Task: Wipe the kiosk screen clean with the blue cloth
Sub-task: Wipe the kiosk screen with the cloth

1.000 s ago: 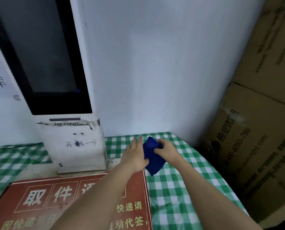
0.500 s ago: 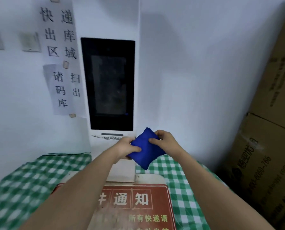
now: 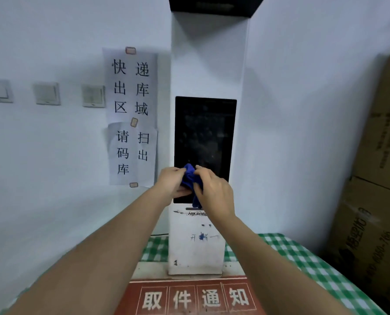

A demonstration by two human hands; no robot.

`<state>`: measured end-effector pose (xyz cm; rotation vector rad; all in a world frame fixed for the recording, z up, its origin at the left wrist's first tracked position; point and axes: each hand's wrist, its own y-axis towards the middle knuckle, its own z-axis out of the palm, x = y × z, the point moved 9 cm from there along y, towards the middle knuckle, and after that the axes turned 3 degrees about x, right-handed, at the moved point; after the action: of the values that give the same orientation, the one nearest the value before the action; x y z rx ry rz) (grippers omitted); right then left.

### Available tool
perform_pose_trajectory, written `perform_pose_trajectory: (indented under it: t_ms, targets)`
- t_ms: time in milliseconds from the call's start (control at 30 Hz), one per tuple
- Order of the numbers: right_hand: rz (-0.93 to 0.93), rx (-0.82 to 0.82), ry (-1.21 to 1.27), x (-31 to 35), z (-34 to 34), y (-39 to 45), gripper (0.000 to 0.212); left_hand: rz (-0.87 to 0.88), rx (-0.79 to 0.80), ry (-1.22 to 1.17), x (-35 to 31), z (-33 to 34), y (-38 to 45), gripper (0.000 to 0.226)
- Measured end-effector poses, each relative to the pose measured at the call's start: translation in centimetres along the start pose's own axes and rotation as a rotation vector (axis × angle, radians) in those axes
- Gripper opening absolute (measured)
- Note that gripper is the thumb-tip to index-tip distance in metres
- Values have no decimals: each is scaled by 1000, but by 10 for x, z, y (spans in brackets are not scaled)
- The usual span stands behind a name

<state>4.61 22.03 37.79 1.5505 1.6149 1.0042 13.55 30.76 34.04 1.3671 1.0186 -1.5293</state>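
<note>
The white kiosk stands upright against the wall, its dark screen smudged and dusty. A bunched blue cloth is held in front of the screen's lower left part. My left hand grips the cloth from the left and my right hand grips it from the right, covering much of it. A tail of cloth hangs below my right hand. I cannot tell whether the cloth touches the glass.
Paper notices are taped to the wall left of the kiosk, beside wall switches. A red sign lies on the green checked tablecloth below. Stacked cardboard boxes fill the right side.
Both hands have lifted the cloth from the table up to the lower part of the screen, crumpling it from a flat fold into a bunch. The view has tilted upward.
</note>
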Motion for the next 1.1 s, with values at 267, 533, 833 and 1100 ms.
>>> perform_pose_trajectory:
  t_ms: [267, 533, 833, 1100]
  targets:
    - [106, -20, 215, -1, 10, 55, 24, 10, 112, -168, -53, -1, 16, 20]
    - [-40, -9, 172, -11, 19, 109, 26, 116, 180, -104, -93, -5, 48, 25]
    - [-28, -294, -48, -19, 13, 202, 26, 391, -119, 306, -125, -40, 89, 49]
    - [-266, -282, -154, 3, 54, 193, 34, 351, 20, 369, -109, -18, 104, 69]
